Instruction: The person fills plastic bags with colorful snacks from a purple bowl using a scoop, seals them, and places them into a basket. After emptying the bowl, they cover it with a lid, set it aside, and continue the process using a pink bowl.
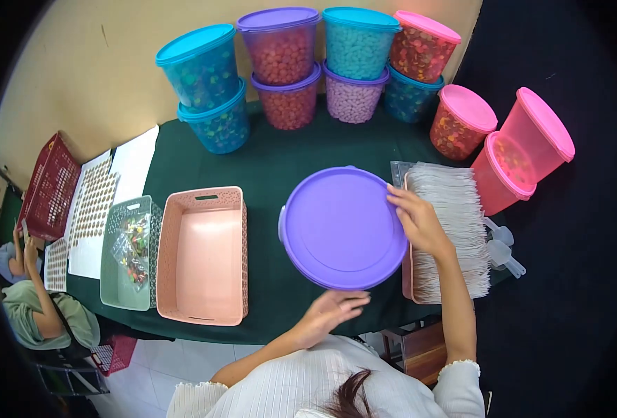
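Note:
A round tub with a purple lid point(347, 226) stands in front of me, its lid facing up and hiding what is inside. My right hand point(421, 221) is at the lid's right rim, with bent fingers over the edge. Below the near rim, my left hand point(331, 315) has its fingers stretched out, slightly blurred, with the fingertips close to the lid's edge. Right of the tub, a pink basket point(407, 275) holds a thick row of clear plastic bags point(451, 233), partly under my right forearm.
Stacked lidded tubs point(287, 49) line the back; pink tubs point(507, 174) stand at right by white scoops point(505, 254). Left are a pink basket point(202, 317), a green basket point(126, 301) with filled bags, sticker sheets point(92, 209) and a maroon crate point(54, 184). Another person point(47, 313) works there.

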`<action>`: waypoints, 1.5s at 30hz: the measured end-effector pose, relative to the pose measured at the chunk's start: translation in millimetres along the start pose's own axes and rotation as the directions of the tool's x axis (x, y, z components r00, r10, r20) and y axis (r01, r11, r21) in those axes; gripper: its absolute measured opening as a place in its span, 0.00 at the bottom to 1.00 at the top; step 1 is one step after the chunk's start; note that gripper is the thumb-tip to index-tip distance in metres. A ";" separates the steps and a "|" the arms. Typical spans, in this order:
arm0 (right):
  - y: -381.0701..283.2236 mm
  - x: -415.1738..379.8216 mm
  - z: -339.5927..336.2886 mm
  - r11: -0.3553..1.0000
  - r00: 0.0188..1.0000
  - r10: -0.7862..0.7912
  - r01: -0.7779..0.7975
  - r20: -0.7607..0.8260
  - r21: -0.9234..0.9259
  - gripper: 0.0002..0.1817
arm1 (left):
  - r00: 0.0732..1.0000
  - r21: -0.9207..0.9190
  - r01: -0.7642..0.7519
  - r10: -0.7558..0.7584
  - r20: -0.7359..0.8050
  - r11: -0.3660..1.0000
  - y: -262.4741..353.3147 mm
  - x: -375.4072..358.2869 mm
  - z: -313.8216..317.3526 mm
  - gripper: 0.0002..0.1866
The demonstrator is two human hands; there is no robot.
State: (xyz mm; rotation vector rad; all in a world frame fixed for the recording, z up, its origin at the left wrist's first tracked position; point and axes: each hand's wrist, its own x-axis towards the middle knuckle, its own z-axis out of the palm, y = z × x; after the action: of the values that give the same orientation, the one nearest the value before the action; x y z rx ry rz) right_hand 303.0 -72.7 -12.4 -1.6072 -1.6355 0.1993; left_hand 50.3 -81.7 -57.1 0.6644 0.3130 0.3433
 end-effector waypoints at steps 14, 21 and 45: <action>-20.3 89.9 12.5 0.971 0.612 0.219 -0.063 -0.760 0.229 0.05 | 0.190 0.787 -0.561 0.965 -0.182 0.258 145.4 113.3 12.6 0.07; 14.6 73.9 37.3 0.802 0.811 0.581 -0.585 -0.073 -0.118 0.26 | 0.682 0.957 0.285 0.691 -0.240 0.051 135.0 141.4 -25.4 0.23; 75.9 51.7 -48.4 0.504 0.616 0.773 -0.742 0.154 0.442 0.33 | 0.958 0.575 0.071 0.106 -0.268 0.815 107.2 47.3 -74.1 0.34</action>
State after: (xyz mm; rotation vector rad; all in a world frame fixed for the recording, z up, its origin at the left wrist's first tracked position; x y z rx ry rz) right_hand 398.9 -33.6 -5.8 -1.7990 -0.6109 0.9260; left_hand 41.8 56.5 -51.3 1.2287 0.7116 0.3647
